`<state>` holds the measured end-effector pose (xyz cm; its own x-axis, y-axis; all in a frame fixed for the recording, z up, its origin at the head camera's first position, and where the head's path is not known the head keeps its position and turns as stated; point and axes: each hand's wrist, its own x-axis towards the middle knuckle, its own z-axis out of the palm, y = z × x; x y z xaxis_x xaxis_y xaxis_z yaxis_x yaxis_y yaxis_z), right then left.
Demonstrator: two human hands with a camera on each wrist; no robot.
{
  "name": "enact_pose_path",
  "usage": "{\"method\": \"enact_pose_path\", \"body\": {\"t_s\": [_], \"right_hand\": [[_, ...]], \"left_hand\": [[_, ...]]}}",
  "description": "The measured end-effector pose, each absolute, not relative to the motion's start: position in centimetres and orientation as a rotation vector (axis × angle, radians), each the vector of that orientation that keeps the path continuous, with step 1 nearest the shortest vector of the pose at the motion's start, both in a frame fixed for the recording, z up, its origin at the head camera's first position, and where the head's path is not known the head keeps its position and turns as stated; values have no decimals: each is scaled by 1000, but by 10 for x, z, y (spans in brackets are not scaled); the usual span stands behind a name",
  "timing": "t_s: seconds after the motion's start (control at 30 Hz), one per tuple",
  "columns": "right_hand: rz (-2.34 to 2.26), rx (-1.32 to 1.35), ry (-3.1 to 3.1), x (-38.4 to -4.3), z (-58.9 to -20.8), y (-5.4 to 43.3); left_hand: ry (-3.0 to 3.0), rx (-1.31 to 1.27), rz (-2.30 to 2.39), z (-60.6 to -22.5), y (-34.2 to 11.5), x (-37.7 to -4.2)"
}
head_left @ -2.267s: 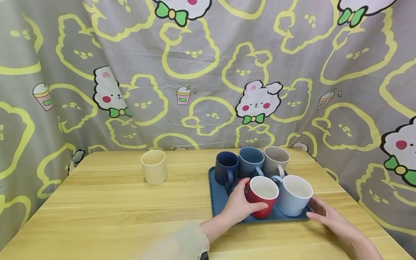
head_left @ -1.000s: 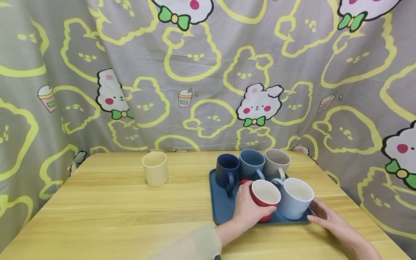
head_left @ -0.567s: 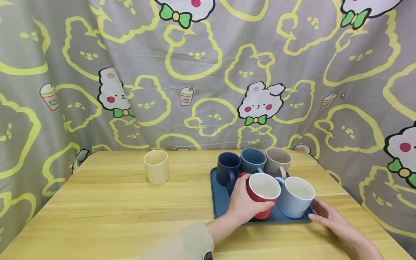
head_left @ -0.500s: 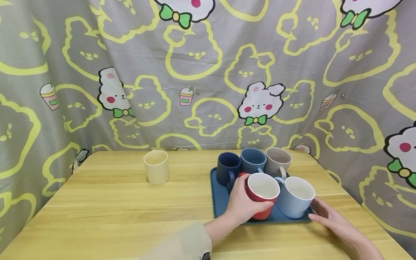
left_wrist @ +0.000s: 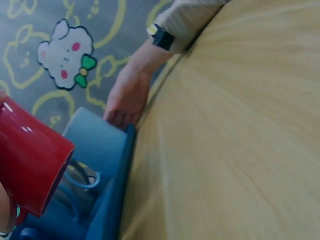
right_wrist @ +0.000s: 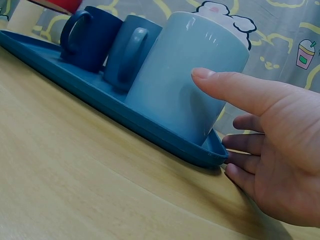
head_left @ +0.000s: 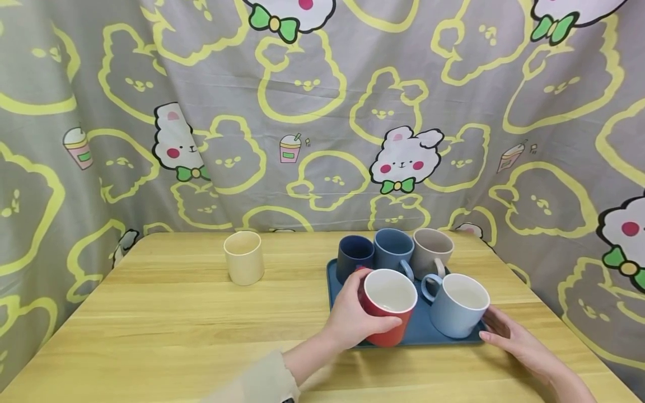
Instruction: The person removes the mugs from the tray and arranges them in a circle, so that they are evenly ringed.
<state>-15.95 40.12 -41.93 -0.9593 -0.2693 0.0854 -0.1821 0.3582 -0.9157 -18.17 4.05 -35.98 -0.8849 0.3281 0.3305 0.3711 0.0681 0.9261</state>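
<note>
My left hand (head_left: 347, 313) grips a red mug (head_left: 385, 338) with a white inside, thumb across its near side. In the left wrist view the red mug (left_wrist: 30, 155) hangs tilted, its base clear of the blue tray (left_wrist: 112, 210). My right hand (head_left: 519, 344) is at the right corner of the tray (head_left: 420, 333). The right wrist view shows its fingertips right at the tray corner, the thumb reaching in front of a light blue mug (right_wrist: 185, 75). That mug stands upright on the tray, handle to the left.
At the back of the tray stand a navy mug (head_left: 355, 252), a medium blue mug (head_left: 390, 254) and a grey mug (head_left: 428, 252). A cream cup (head_left: 244, 263) is alone on the left of the wooden table (head_left: 176, 330). A patterned curtain (head_left: 312, 184) closes off the back and sides.
My left hand has lifted the red mug and moved it left, away from the light blue mug, now overlapping the navy mug's handle. The right hand has stayed at the tray corner.
</note>
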Motion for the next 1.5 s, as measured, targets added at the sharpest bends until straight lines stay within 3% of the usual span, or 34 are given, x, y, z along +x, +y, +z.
{"method": "enact_pose_path", "body": {"t_s": [0.27,0.63,1.03,1.5], "right_hand": [[-1655,-393,2544,-160,-419,401],[-1628,-388,2556,-160,-419,401],[-1584,-335,2539,-162,-417,403],[-1529,-300,2554,-163,-416,404]], "left_hand": [[-2258,-862,-2022,-349,5,-184],[-2317,-797,-1898,-339,-54,-189],[-2238,-898,-1818,-336,-120,-190],[-2247,-598,-1645,-349,-197,-183]]}}
